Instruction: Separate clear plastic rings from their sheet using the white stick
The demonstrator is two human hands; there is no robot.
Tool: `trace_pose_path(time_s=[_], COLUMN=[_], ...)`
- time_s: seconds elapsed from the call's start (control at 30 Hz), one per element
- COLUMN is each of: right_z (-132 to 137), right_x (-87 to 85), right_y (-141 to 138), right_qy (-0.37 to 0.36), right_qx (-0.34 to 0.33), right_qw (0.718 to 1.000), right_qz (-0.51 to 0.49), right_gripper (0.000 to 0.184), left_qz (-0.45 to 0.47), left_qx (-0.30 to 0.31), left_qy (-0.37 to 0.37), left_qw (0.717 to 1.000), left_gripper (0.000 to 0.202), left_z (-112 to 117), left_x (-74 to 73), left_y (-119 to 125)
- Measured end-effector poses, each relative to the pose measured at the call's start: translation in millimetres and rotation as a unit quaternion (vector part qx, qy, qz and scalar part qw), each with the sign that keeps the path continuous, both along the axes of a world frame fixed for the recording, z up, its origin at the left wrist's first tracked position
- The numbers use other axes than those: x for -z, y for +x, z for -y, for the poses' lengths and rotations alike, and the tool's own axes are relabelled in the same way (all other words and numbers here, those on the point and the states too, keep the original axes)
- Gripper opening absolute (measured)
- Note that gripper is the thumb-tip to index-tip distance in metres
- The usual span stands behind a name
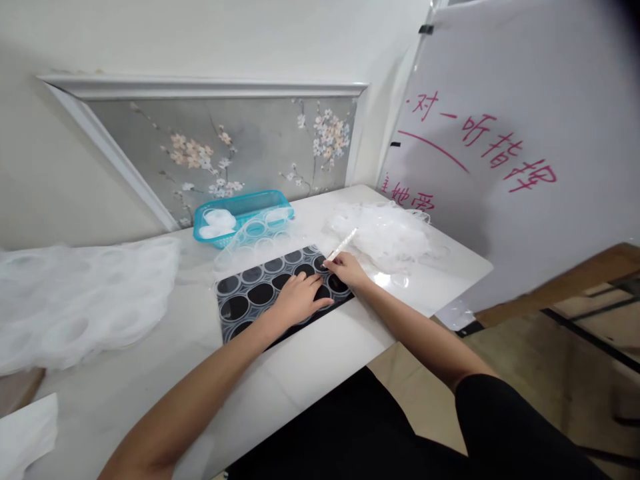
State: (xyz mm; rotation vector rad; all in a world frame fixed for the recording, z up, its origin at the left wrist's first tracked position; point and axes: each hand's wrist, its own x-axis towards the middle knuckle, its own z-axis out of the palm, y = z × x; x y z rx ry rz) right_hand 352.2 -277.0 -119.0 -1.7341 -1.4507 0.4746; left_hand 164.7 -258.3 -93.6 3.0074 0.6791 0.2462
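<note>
A clear plastic sheet with rows of round outlines lies over a black board on the table. My left hand rests flat on it, fingers spread toward the right end. In my right hand is a slim white pen-like tool, pinched between thumb and fingers and slanting up to the right. Its lower end is at a circle near the sheet's right end; fingers hide the exact tip. Just behind the black board, another clear sheet with round cut-outs leans on a blue plastic basket.
White round pieces sit inside the basket. A heap of clear plastic scraps covers the table's back right. Stacked translucent sheets lie at the left. A whiteboard with red writing stands at the right, beyond the white table's edge.
</note>
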Motion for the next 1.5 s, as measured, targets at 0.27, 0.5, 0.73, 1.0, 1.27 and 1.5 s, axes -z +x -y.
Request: trace_pose_path(time_s=[0.27, 0.5, 0.73, 1.0, 1.27, 1.5], right_z=[2.0, 1.8, 3.9, 9.2, 7.5, 8.8], right_x=[1.9, 7.7, 6.2, 5.3, 6.8, 6.6], right_y=[-1.7, -1.1, -4.6, -2.5, -2.0, -3.2], right_qy=[0.008, 0.020, 0.025, 0.039, 0.025, 0.016], right_qx=[0.003, 0.013, 0.018, 0.024, 0.021, 0.021], right_qw=[0.999, 0.999, 0.997, 0.996, 0.995, 0.994], right_qz=[0.031, 0.049, 0.075, 0.077, 0.098, 0.110], right_gripper=[0.022, 0.024, 0.022, 0.026, 0.023, 0.024], left_qz=[-0.023, -0.025, -0.024, -0.014, -0.012, -0.019], left_qx=[-0.006, -0.010, -0.008, -0.002, -0.008, -0.010], left_qy=[0.006, 0.016, 0.012, 0.003, -0.009, -0.015], left_qw=[1.000, 1.000, 1.000, 1.000, 1.000, 1.000], left_gripper=[0.057, 0.059, 0.058, 0.059, 0.058, 0.056], left_z=[1.6, 7.5, 7.9, 5.9, 7.6, 8.2], left_x=[1.1, -1.7, -4.7, -3.0, -4.8, -8.2], left_y=[2.6, 2.3, 2.2, 1.5, 2.0, 1.9])
